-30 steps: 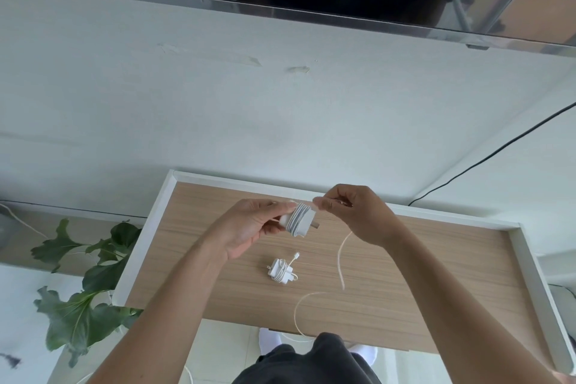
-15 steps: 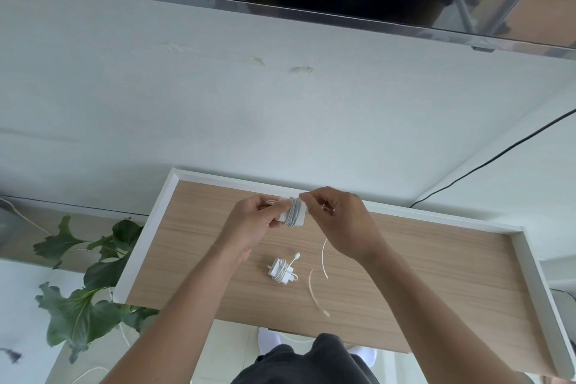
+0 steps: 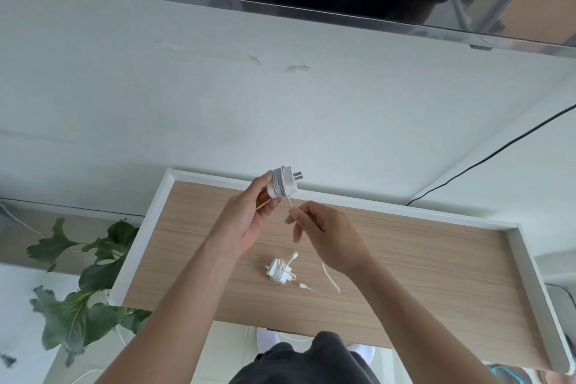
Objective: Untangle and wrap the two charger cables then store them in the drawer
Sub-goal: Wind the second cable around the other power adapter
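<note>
**Q:** What are the hands doing?

**A:** The left hand (image 3: pixel 246 221) grips a white charger plug (image 3: pixel 283 185), raised above the open drawer (image 3: pixel 526 262), its prongs pointing right. Several turns of white cable (image 3: pixel 331 280) already circle the plug body. The right hand (image 3: pixel 324 235) pinches the cable just below the plug, between thumb and forefinger; the free tail hangs past the wrist toward the drawer floor.

**Q:** And the other charger?

**A:** A second charger bundle (image 3: pixel 279 270) lies wrapped on the wood-grain floor of the drawer, near the front edge, one connector end sticking up and another trailing just beside it.

**Q:** Which step is in hand?

**A:** Judged from this layout, the second cable is being wound — most of it is on, only a short tail is left. The first charger appears stored.

**Q:** What does the next move call for?

**A:** Probably carrying the tail round the plug under light tension so the turns do not slip off, then tucking the end — afterwards the bundle can be set down beside the first and the drawer closed.
</note>
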The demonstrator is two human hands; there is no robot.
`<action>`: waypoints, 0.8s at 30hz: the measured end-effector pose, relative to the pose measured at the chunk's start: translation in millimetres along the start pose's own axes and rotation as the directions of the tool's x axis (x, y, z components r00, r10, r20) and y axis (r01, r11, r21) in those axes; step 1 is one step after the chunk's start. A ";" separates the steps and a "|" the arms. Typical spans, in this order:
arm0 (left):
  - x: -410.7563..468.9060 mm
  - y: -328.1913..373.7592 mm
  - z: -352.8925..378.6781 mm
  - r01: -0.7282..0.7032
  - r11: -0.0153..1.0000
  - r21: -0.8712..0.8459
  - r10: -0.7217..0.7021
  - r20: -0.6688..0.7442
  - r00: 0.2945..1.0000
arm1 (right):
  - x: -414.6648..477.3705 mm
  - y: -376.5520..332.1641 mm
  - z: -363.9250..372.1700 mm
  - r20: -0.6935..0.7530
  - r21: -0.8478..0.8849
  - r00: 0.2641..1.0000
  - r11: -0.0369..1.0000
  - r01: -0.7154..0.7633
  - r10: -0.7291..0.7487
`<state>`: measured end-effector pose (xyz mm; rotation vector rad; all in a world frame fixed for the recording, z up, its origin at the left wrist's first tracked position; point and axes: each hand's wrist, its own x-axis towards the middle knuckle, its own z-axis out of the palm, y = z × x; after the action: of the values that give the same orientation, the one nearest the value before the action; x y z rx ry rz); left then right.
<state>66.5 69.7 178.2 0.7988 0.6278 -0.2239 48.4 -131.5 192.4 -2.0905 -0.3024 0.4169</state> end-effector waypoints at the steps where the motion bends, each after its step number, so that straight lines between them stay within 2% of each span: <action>1: -0.3 1.4 -0.7 0.016 1.000 0.017 -0.016 0.024 1.000 | 1.2 3.6 -3.6 0.030 -0.020 0.999 1.000 -0.015 0.016; 4: -2.5 3.3 -4.1 0.056 0.993 0.104 -0.069 0.126 0.990 | 4.5 11.5 -14.9 0.102 -0.033 0.992 0.997 -0.070 0.073; 8: -13.1 5.2 -6.6 0.073 0.936 0.344 -0.178 0.283 0.943 | 12.7 21.4 -35.3 0.061 -0.100 0.989 0.987 -0.127 0.134; 11: -14.7 6.1 -11.4 0.031 0.858 0.512 -0.221 0.314 0.923 | 19.0 22.5 -51.9 0.050 -0.165 0.988 0.977 -0.137 0.147; 14: -11.6 2.5 -16.8 0.013 0.773 0.634 -0.243 0.277 0.930 | 20.6 12.0 -62.4 0.073 -0.200 0.991 0.975 -0.098 0.115; 19: -6.2 -13.7 -18.2 -0.048 0.716 0.697 -0.080 0.150 0.985 | 18.6 -4.0 -57.4 0.090 -0.357 0.995 0.934 -0.001 0.035; 24: 3.3 -31.5 -23.3 -0.090 0.733 0.674 0.131 -0.010 0.991 | 12.2 -16.2 -38.0 0.055 -0.297 0.997 0.952 0.072 -0.058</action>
<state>45.9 65.2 145.1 1.5540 0.5471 -0.3272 74.1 -147.8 222.8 -2.3611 -0.4854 0.3989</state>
